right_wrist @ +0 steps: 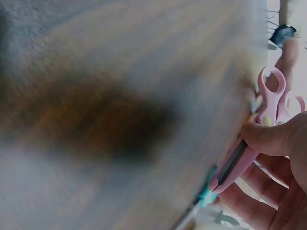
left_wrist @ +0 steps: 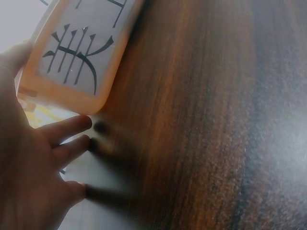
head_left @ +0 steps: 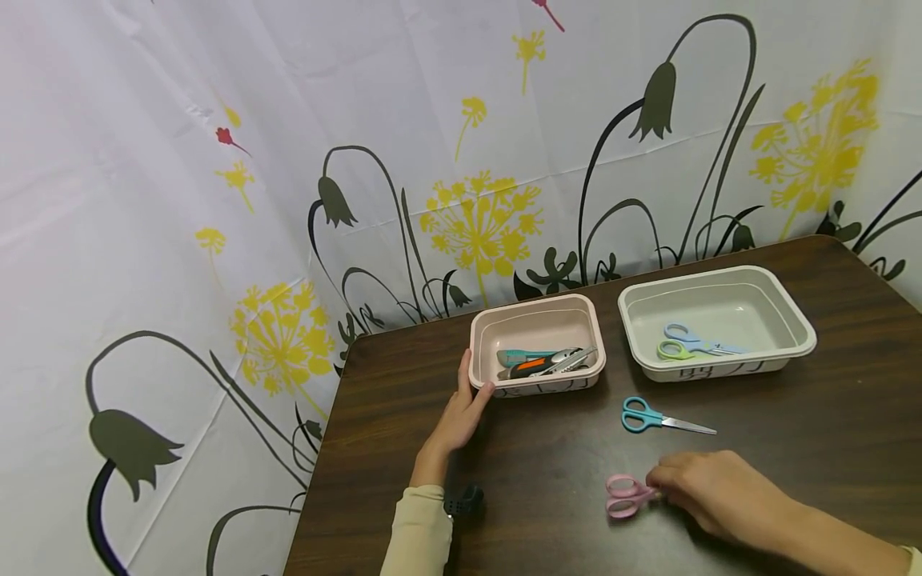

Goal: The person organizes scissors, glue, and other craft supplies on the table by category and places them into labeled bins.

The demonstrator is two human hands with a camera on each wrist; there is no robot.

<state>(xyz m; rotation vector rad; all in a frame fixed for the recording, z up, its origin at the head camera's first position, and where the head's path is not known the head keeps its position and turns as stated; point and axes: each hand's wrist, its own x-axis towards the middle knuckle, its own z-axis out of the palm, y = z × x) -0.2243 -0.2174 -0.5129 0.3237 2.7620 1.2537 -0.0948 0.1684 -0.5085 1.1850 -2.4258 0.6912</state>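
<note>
My left hand (head_left: 458, 416) rests against the near left corner of a pink bin (head_left: 534, 309), its thumb at the front and its fingers spread along the side. Inside lie several utility knives, among them a teal one (head_left: 520, 358) and a black-and-orange one (head_left: 531, 366). My right hand (head_left: 720, 488) pinches pink scissors (head_left: 627, 496) by the blade end, handles toward the left. In the right wrist view the thumb lies across the pink scissors (right_wrist: 271, 103). Teal-handled scissors (head_left: 648, 416) lie on the table just beyond.
To the right stands a light grey bin (head_left: 720, 370) holding blue scissors (head_left: 679, 332) and green-handled scissors (head_left: 673, 350). Both bins have black lettering on the front. The dark wooden table (head_left: 547, 448) meets a flower-printed curtain (head_left: 403, 96) behind.
</note>
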